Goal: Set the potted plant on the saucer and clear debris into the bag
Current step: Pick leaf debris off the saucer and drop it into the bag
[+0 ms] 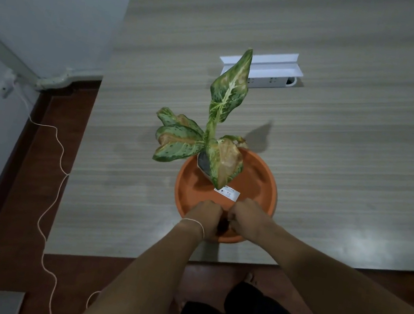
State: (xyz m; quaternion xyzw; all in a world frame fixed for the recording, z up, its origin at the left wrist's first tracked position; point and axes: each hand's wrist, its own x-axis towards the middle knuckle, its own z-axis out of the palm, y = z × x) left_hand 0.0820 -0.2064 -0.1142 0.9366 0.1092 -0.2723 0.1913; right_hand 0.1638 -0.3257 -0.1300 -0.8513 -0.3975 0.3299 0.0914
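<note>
A plant [229, 91] with spotted green leaves, some browned, rises over a round orange saucer [266, 173] on the wooden table [352, 160]. My left hand [205, 216] and my right hand [248, 216] are closed side by side over the saucer's near edge. Between them they grip a small dark pot [223, 226], which they mostly hide. I cannot tell whether the pot rests on the saucer or hangs just above it. A white label [228, 192] shows on the saucer just beyond my fingers. No bag or debris is in view.
A white power strip under a raised white cover [266, 80] lies on the table behind the plant. The table's near edge runs just below my wrists. A thin white cord [60, 153] trails across the brown floor at the left, by the wall.
</note>
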